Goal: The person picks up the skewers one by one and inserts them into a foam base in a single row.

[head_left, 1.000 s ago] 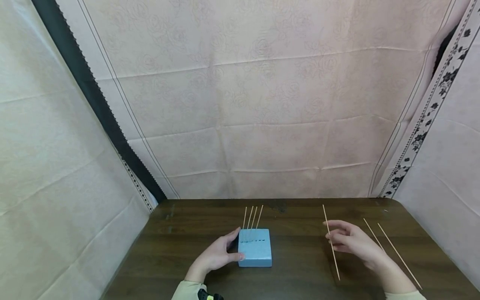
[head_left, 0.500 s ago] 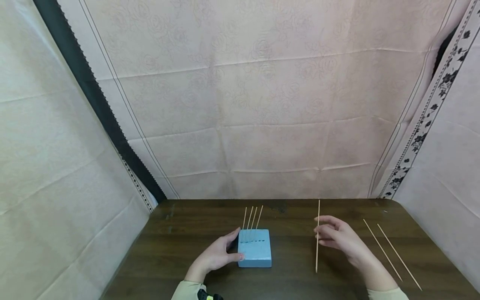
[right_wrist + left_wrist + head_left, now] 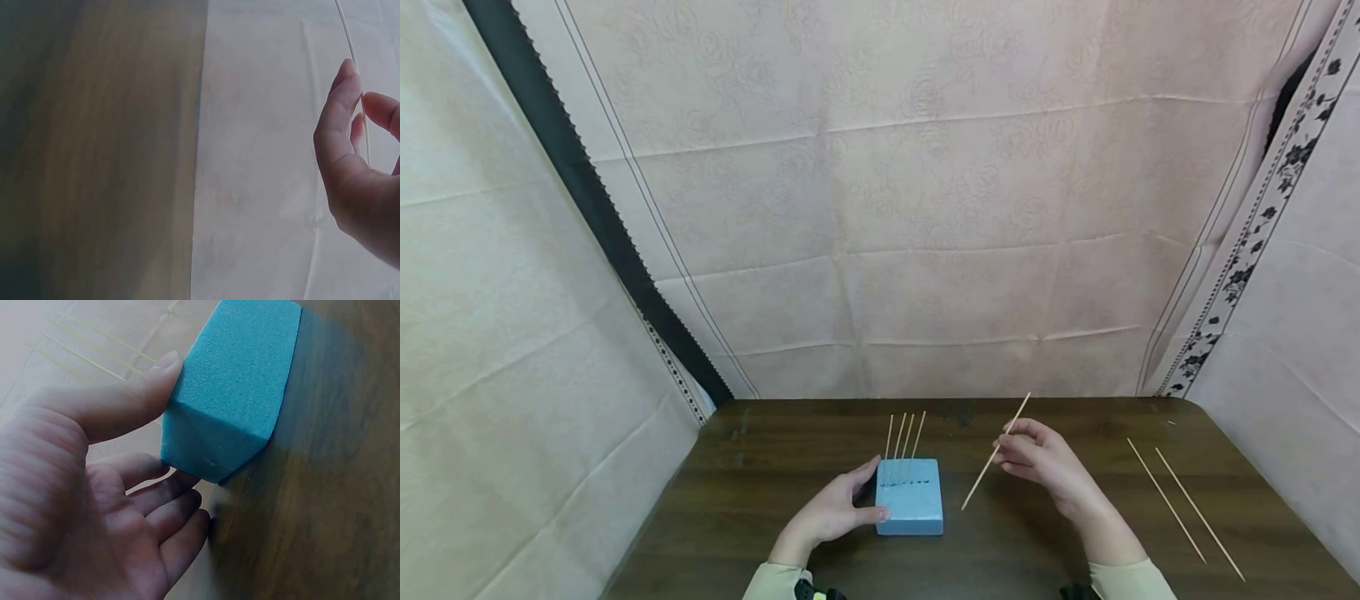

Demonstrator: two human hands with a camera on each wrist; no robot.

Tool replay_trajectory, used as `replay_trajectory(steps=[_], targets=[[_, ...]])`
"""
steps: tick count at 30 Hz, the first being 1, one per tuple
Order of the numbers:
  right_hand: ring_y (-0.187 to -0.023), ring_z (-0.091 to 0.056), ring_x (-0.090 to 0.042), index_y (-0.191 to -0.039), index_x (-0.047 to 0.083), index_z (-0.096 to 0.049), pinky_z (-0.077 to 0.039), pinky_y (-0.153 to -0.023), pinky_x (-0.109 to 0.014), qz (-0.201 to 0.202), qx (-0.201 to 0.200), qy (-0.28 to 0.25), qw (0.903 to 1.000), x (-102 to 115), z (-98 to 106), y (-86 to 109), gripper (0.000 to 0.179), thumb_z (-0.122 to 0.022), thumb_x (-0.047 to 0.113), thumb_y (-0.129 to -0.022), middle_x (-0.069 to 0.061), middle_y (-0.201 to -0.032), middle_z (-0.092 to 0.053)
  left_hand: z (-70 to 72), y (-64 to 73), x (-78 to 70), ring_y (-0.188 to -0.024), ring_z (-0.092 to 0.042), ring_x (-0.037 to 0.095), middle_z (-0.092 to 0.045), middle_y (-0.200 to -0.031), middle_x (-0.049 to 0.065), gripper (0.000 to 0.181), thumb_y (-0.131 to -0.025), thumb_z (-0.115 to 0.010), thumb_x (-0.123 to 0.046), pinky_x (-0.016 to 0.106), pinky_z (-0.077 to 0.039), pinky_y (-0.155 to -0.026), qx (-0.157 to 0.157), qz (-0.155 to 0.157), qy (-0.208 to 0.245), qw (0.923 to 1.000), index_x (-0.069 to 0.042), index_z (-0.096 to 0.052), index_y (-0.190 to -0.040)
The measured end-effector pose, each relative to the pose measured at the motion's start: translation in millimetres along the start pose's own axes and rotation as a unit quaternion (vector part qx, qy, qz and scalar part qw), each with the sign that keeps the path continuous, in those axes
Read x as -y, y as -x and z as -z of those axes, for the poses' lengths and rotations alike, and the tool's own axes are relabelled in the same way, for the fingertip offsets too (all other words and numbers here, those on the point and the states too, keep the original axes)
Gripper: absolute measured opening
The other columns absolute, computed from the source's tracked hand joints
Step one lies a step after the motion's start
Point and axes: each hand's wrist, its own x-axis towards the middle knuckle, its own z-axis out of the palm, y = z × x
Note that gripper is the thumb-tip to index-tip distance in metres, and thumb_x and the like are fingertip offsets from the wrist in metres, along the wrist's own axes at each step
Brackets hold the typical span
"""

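Note:
A light blue foam block (image 3: 910,508) sits on the table, with a row of small dark holes or marks across its top. Several thin wooden sticks (image 3: 901,435) stand up from it in a row. My left hand (image 3: 831,510) grips the block's left side between thumb and fingers; in the left wrist view the thumb lies along one edge of the foam block (image 3: 237,369). To the right of the block, my right hand (image 3: 1043,462) pinches another wooden stick (image 3: 981,477), slanted with its lower end toward the block. The right wrist view shows this stick (image 3: 345,31) between fingertips and thumb.
Two loose wooden sticks (image 3: 1167,500) lie side by side on the brown wooden table (image 3: 760,467) at the right. Pale patterned cloth (image 3: 925,208) hangs behind the table's back edge and on both sides.
My right hand has moved left toward the block, carrying the stick, which has tilted from leaning left to leaning right at its top. The left hand and block have stayed in place.

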Motion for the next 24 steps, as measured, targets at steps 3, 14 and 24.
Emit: replay_trajectory(steps=[3,14,24], targets=[[-0.094,-0.076,-0.018,-0.118,-0.001,-0.055,-0.063,-0.090,-0.038,0.000,-0.004,-0.007,1.0000,5,-10,-2.6,0.020,-0.065,0.012,-0.107,-0.010,-0.105,-0.074,0.7,-0.9,0.8,-0.158,-0.030,0.038,-0.032,-0.173,0.011,0.094,-0.094,-0.085,-0.034,0.063,-0.028,-0.125,0.001,-0.001,0.003,1.0000,-0.004,-0.033,-0.167],[-0.096,-0.076,-0.023,-0.118,-0.004,-0.057,-0.063,-0.090,-0.036,0.018,-0.005,0.000,0.9998,11,-39,-8.6,0.023,-0.068,0.012,-0.106,-0.016,-0.106,-0.075,0.8,-3.0,1.3,-0.158,-0.031,0.037,-0.033,-0.173,0.011,0.094,-0.094,-0.085,-0.035,0.063,-0.028,-0.125,0.000,-0.003,-0.002,1.0000,-0.004,-0.035,-0.167],[-0.098,-0.077,-0.031,-0.118,-0.005,-0.061,-0.064,-0.088,-0.036,0.039,-0.028,0.030,0.9984,5,-56,-8.8,0.023,-0.072,0.009,-0.103,-0.019,-0.106,-0.076,1.1,-2.1,2.7,-0.158,-0.031,0.039,-0.032,-0.173,0.013,0.094,-0.094,-0.085,-0.034,0.063,-0.028,-0.125,0.006,-0.004,0.011,0.9999,-0.003,-0.033,-0.167]])
